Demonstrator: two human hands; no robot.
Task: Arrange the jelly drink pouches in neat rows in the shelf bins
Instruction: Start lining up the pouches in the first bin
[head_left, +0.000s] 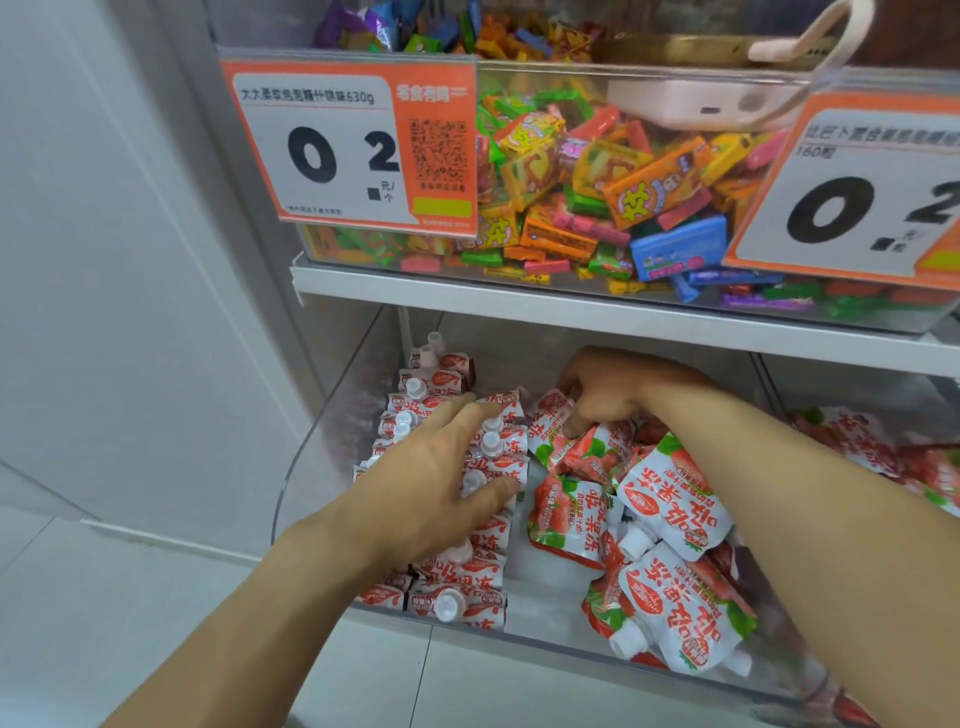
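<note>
one head camera looks down, close, into the lower shelf bin (311, 447).

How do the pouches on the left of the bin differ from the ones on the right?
The left pouches stand packed in tidy rows, caps up; the right pouches lie flat in a loose heap, pointing different ways. The left hand rests flat on the left pouches; the right hand curls into the right pouches. Both are red-and-white with white caps, in the same bin.

- Left hand (441, 478) is lying flat, palm down, fingers straight and spread — forearm reaching in from lower left.
- Right hand (608, 389) is curling its fingers downward — wrist bent, forearm crossing from the right.
</note>
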